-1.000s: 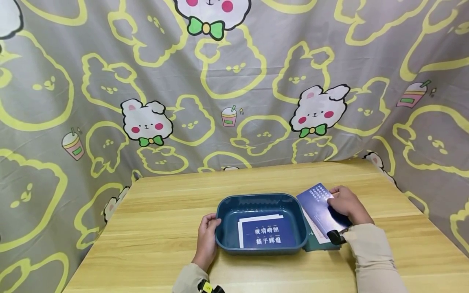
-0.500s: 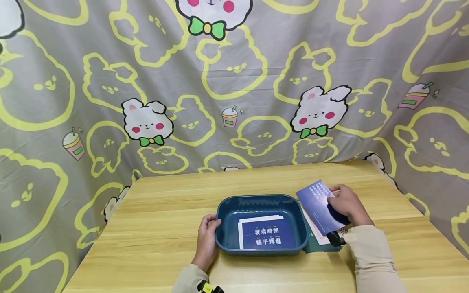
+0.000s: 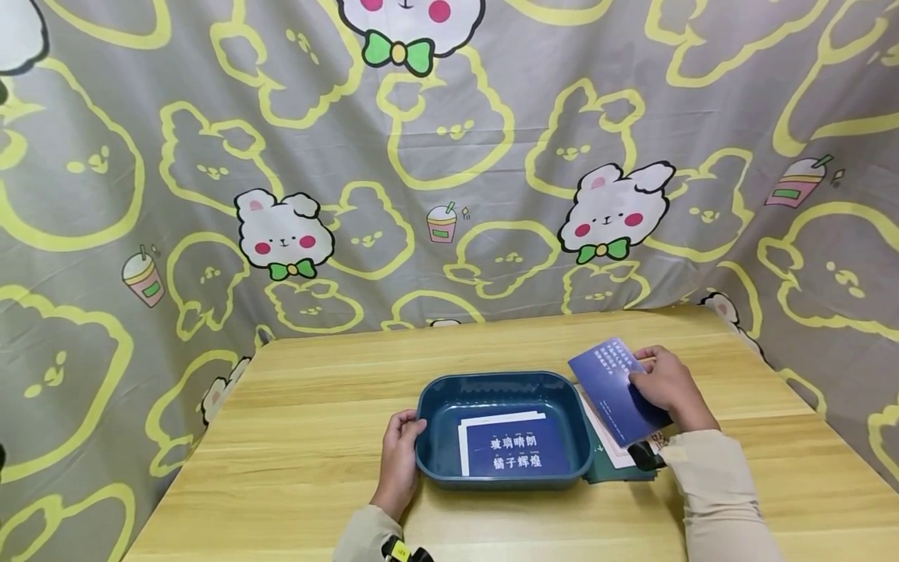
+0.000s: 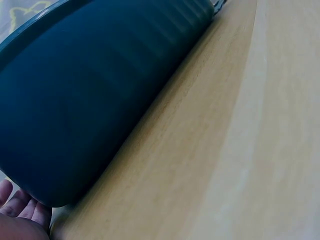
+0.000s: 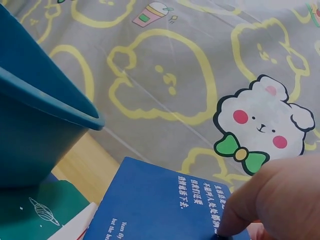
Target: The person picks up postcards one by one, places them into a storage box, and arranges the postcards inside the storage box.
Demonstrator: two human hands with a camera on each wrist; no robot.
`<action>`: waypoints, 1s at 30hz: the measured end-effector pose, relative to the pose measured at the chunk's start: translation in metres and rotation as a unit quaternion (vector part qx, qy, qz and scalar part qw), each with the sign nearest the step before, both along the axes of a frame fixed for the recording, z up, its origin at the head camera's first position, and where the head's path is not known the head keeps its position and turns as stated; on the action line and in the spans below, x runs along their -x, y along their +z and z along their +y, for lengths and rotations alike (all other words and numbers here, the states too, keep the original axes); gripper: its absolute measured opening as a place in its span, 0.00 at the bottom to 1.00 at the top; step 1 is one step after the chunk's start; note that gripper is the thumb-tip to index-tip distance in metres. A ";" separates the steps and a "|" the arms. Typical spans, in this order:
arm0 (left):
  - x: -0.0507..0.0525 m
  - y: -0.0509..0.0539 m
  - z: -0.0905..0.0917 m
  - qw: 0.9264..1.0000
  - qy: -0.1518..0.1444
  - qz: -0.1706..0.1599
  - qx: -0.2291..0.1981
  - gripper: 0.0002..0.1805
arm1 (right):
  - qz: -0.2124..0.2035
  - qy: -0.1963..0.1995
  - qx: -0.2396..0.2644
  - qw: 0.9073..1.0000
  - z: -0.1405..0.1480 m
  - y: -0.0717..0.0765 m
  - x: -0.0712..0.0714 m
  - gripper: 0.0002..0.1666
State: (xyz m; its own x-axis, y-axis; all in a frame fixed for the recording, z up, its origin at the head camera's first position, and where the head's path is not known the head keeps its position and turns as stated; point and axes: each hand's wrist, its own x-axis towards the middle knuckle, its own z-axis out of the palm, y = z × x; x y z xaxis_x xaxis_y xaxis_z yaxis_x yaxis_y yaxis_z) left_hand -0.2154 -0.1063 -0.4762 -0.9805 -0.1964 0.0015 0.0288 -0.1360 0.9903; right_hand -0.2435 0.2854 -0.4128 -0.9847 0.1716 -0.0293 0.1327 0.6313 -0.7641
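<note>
Cartoon-printed cloth (image 3: 351, 156) hung behind the wooden counter (image 3: 316, 390). From the head view I saw the left hand (image 3: 399, 460) gripping the left rim of the teal tray (image 3: 506, 481), presumably steadying it; a card pile (image 3: 518, 451) lay inside. Right of the tray, the right hand (image 3: 670, 390) pinched a tilted blue card (image 3: 611, 390), perhaps to part it from the lower cards (image 3: 601, 470). From the left wrist, the tray hid the fingertips. From the right wrist, the held card ran out of frame; I couldn't tell whether it was single.

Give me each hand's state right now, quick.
Left hand: closed, holding the tub at its left end.
Right hand: closed, pinching a blue card.
</note>
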 end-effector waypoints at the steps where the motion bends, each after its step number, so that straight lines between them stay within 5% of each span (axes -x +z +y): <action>1: 0.000 0.000 0.000 1.000 0.000 0.000 0.001 0.14 | -0.001 -0.002 0.002 1.000 0.000 0.000 0.000 0.26; 30: 0.000 0.000 0.001 1.000 0.004 0.003 0.007 0.14 | 0.006 -0.027 0.002 1.000 -0.007 0.010 -0.002 0.27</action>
